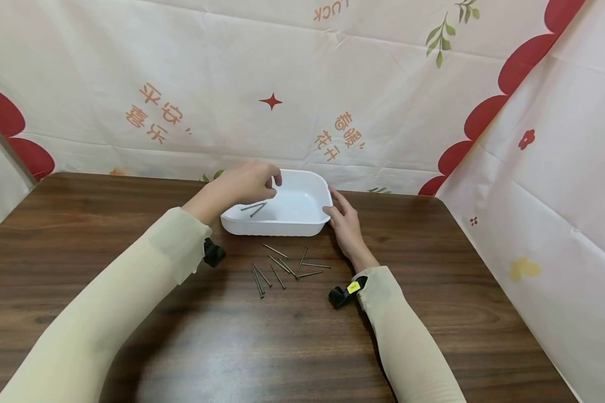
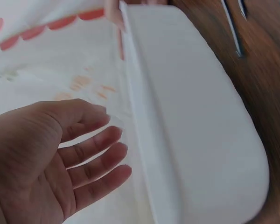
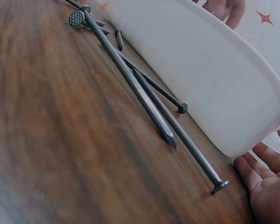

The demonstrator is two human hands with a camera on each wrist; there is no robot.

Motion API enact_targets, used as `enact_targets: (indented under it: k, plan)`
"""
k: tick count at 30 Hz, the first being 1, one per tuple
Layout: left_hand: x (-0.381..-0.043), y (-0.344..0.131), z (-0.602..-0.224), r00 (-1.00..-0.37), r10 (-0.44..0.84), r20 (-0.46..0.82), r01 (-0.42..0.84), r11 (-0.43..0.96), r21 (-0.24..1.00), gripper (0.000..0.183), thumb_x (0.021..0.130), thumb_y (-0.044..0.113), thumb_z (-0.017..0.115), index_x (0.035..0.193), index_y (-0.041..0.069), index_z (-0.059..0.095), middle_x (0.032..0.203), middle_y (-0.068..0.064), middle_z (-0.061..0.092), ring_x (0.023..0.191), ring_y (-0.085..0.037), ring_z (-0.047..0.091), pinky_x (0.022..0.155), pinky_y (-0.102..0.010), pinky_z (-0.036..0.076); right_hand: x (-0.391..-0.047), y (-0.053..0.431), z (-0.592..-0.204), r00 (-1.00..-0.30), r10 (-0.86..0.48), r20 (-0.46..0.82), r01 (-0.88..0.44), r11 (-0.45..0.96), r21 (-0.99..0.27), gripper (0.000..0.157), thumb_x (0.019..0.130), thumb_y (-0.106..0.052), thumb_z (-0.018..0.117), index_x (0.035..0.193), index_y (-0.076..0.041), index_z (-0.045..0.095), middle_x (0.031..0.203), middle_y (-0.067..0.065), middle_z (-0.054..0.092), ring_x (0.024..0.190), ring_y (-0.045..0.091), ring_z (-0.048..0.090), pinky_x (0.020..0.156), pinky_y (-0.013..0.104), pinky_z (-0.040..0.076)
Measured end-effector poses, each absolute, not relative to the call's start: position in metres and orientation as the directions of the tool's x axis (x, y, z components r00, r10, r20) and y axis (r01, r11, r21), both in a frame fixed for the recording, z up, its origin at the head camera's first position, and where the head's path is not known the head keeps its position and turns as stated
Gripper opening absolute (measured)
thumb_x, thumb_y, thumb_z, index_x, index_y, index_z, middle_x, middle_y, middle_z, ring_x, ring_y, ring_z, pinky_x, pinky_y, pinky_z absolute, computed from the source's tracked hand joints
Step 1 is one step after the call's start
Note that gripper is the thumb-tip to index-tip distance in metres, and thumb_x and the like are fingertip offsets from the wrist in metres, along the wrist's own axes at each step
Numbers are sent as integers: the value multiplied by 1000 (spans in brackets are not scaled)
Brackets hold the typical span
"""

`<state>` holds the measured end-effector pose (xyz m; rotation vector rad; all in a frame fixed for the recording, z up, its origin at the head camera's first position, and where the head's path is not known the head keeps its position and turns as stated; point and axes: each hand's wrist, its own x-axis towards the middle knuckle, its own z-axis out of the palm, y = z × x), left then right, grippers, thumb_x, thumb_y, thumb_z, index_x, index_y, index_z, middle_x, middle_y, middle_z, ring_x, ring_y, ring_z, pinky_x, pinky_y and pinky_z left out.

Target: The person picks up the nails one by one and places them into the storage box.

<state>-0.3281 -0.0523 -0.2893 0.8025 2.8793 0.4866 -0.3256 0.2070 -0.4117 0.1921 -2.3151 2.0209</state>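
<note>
A white plastic tray [image 1: 277, 228] stands on the table, and a pair of nails [image 1: 258, 209] lies inside it. My left hand [image 1: 247, 182] hovers over the tray's left part; the left wrist view shows its fingers loosely bent with nothing between them. At the tray's right end my right hand [image 1: 347, 226] grips the wall, thumb at the rim and fingers around the outside. Several loose nails [image 1: 277, 267] are scattered on the table just in front of the tray. Close up in the right wrist view, long steel nails [image 3: 177, 133] with flat heads lie crossed beside the tray wall.
The brown wood-grain table [image 1: 222, 347] reaches back to a pale printed cloth [image 1: 222, 84] hanging close behind the tray. More cloth [image 1: 549, 196] runs along the right edge. A black camera [image 1: 340, 296] sits on the right wrist.
</note>
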Motion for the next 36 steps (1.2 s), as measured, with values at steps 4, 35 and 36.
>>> enact_targets:
  k: [4, 35, 36]
  plan:
    - [-312, -46, -283, -781, 624, 27, 592, 726, 350, 27, 95, 14, 58, 119, 7, 69, 103, -8, 72, 82, -21, 65, 79, -37, 54, -325, 208, -411, -991, -42, 128, -132, 128, -983, 60, 98, -12, 52, 156, -22, 41, 140, 19, 57, 104, 11, 59, 81, 15, 51]
    - [-245, -59, -314, -610, 789, 73, 748, 544, 381, 25, 79, -3, 64, 98, 11, 72, 89, 0, 70, 86, -19, 66, 79, -30, 52, -323, 208, -412, -988, -57, 146, -152, 124, -981, 60, 98, -13, 53, 156, -22, 40, 138, 19, 57, 108, 13, 61, 85, 17, 52]
    - [-246, -58, -316, -610, 789, 70, 746, 543, 385, 25, 79, -3, 64, 98, 11, 72, 89, 0, 71, 87, -20, 66, 79, -30, 53, -323, 207, -413, -988, -57, 144, -150, 125, -981, 60, 98, -13, 53, 156, -22, 40, 139, 19, 57, 108, 13, 61, 85, 17, 52]
